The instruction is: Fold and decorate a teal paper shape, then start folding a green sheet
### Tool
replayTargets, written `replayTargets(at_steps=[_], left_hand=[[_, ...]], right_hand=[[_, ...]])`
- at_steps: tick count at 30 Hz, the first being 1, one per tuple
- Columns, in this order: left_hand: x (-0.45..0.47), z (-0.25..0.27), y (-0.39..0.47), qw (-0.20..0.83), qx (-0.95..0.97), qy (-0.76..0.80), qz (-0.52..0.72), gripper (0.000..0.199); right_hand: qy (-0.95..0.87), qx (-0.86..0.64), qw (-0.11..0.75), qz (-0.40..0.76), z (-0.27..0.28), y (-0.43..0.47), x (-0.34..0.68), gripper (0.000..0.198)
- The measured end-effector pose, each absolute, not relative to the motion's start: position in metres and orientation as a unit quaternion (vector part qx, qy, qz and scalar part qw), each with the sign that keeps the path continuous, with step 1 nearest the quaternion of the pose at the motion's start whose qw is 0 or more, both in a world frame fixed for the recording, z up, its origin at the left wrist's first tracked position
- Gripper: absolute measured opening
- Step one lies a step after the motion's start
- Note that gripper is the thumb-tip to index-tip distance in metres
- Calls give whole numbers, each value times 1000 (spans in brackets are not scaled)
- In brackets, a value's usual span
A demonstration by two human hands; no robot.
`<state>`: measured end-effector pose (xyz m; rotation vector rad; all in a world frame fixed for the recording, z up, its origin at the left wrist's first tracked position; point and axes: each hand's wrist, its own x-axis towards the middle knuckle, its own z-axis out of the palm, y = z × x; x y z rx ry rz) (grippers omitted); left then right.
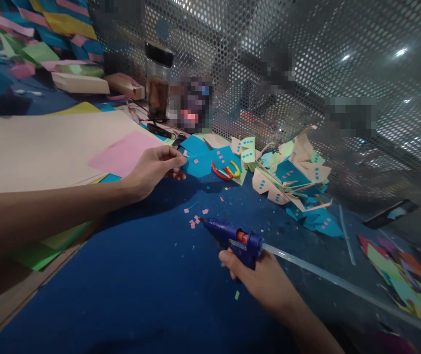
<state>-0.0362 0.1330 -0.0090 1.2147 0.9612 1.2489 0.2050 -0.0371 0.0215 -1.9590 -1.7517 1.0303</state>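
My left hand [155, 167] is closed, thumb and fingertips pinched at the left edge of a blue paper piece [201, 166] with a small pink square on it. My right hand [256, 278] is wrapped round the handle of a dark blue glue gun [228, 233], a long clear glue stick [306, 265] running out of its back. The gun's nozzle points left, close to several tiny pink paper squares [193, 223] on the blue tabletop [122, 285]. Scissors with red and yellow handles [227, 172] lie just right of the blue paper.
Folded paper shapes [291, 177] with small coloured squares are heaped at the right. Behind stand a dark-lidded jar [158, 83] and a perforated metal screen [306, 59]. Large cream sheets [41, 147] and a pink sheet [122, 152] lie left. Coloured scraps [405, 280] sit far right.
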Motion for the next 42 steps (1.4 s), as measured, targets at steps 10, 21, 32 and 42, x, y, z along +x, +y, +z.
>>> replayTargets(at_steps=[10,21,32,42], left_hand=[[-37,-9,133,539,524,402,523,21],[-37,-9,133,541,524,402,521,20],[-37,-9,133,541,520,404,522,20],[-35,-6,131,540,520,410,520,20]], right_hand=[[-625,-690,126,342,22,-38,204,41],[-642,-691,138,302,19,-39,204,35],[-654,-677,160,297,20,-38,199,25],[-650,-682,158,295,19,-39,200,26]])
